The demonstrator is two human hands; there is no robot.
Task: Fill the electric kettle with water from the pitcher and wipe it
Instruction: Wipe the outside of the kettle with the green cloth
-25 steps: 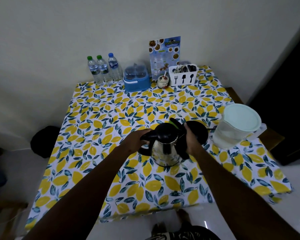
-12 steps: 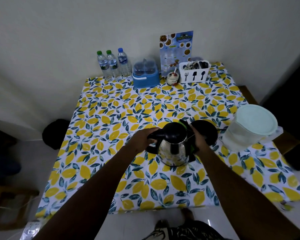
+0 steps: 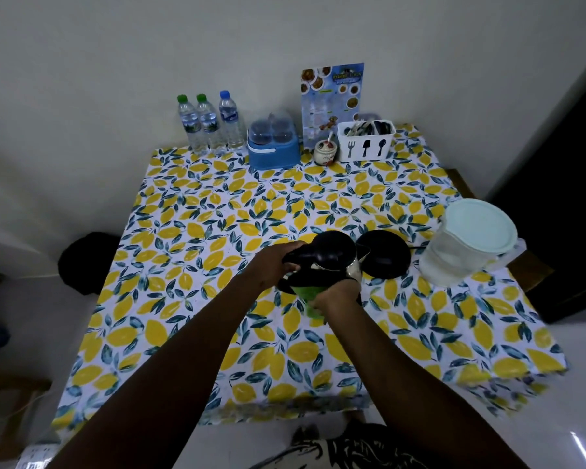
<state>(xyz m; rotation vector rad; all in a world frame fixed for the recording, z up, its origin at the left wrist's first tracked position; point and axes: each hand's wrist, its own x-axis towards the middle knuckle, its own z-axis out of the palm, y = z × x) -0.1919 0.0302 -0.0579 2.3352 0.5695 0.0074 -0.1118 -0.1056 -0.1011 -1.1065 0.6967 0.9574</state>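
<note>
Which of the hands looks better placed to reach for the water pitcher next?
Probably the right hand: the pitcher stands on its side of the table, and the left hand is gripping the kettle handle.

Bench [image 3: 217,252]: your square top under a lemon-print cloth.
Back edge: three water bottles [image 3: 210,125], a blue lidded container [image 3: 274,147], an upright menu card [image 3: 332,103], a small jar [image 3: 325,151], a white cutlery caddy [image 3: 366,141].
Right side: black kettle base [image 3: 384,253], beside it the lidded pitcher [image 3: 467,245].
</note>
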